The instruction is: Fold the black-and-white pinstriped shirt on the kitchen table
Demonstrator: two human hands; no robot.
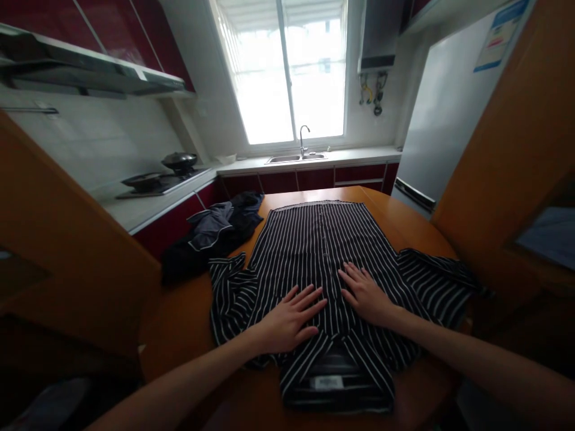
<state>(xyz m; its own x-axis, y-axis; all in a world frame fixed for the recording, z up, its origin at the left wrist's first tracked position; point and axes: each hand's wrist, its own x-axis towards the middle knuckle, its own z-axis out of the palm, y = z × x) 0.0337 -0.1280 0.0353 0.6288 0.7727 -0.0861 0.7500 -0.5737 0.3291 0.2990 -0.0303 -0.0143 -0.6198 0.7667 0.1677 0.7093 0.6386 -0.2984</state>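
Observation:
A black shirt with white stripes (pixel 299 239) lies spread front side up on a round wooden table (pixel 404 224). Its collar (pixel 305 365), with a white label (pixel 327 382) inside, points toward me, and the hem lies at the far side. My left hand (pixel 290 320) rests flat on the chest of the shirt, left of the button line, fingers spread. On the other side of the buttons, my right hand (pixel 366 296) also lies flat with fingers apart. The left sleeve (pixel 231 293) is bunched up, while the right sleeve (pixel 433 284) stretches out sideways.
Dark and grey clothes (pixel 215 230) are heaped at the table's left edge. Beyond stand a counter with a sink (pixel 296 158), a stove (pixel 164 182) with a pan (pixel 179 160), and a fridge (pixel 449 108) at right. Wooden panels (pixel 507 143) flank both sides.

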